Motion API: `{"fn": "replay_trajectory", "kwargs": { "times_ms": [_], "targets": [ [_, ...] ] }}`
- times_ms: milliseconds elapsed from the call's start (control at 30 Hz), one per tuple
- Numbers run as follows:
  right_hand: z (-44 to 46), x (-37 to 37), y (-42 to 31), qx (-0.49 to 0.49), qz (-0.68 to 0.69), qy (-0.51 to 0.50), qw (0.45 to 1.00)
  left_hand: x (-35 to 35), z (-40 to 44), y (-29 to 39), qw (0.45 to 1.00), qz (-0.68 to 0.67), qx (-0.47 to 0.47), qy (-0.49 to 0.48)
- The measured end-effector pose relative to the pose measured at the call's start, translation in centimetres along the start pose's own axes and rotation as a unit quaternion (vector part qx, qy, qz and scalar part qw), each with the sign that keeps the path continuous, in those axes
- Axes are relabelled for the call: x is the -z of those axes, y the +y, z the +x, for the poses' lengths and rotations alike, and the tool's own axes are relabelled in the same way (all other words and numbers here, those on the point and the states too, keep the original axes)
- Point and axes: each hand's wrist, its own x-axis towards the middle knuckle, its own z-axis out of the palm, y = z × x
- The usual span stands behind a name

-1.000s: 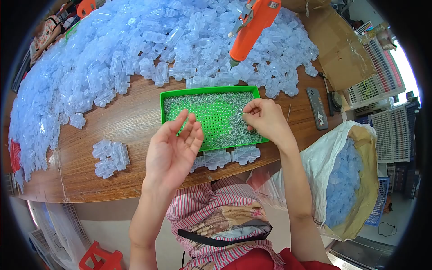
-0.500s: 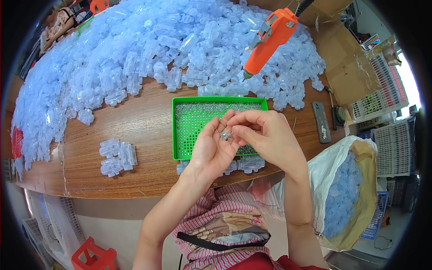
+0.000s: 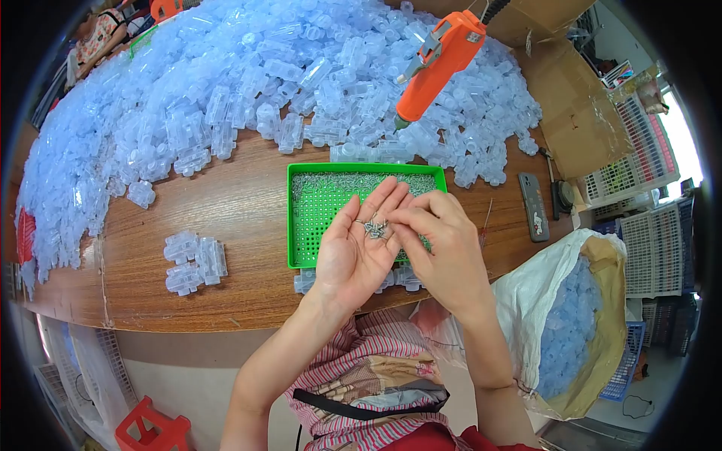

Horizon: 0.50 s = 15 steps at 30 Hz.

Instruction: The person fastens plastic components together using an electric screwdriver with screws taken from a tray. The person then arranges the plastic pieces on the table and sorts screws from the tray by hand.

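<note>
Palm up, my left hand [image 3: 355, 252] lies spread above the front part of a green tray [image 3: 292, 218], with several small screws [image 3: 374, 228] resting on its palm and fingers. My right hand [image 3: 440, 244] is beside it, thumb and forefinger pinched at the edge of the screws; what is between the fingertips is too small to make out. More screws [image 3: 331, 180] cover parts of the tray's perforated floor. Clear plastic pieces [image 3: 304, 281] sit just in front of the tray, partly hidden by my hands.
An orange electric screwdriver [image 3: 444, 64] hangs over a large heap of clear plastic parts [image 3: 248, 68]. A small group of parts [image 3: 197, 261] lies left on the table [image 3: 226, 304]. At right are a phone [image 3: 533, 207] and an open sack [image 3: 519, 301]. A person is at the upper left.
My left hand has moved right and opened flat with screws on it. My right hand has left the tray's screws and come to the left palm. The screwdriver appears shifted slightly.
</note>
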Motion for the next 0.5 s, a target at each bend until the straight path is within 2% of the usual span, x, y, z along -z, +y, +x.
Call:
{"fn": "replay_trajectory", "kwargs": {
  "times_ms": [200,300,400,500],
  "targets": [
    [0.6,-1.0,-0.3,0.057,-0.071,0.026,0.996,-1.2,-0.1,-0.3,0.997,0.066,-0.033,0.004],
    [1.0,-1.0,-0.3,0.071,-0.063,0.024,0.995,-0.8,-0.1,-0.2,0.999,0.041,-0.027,-0.012],
    [0.8,-1.2,0.5,0.006,0.045,0.008,0.999,-0.9,-0.4,-0.5,0.999,0.025,-0.026,-0.002],
    [0.2,-0.1,0.5,-0.036,0.127,0.056,0.99,-1.9,-1.9,-1.0,0.982,0.057,-0.031,0.177]
  ]
}}
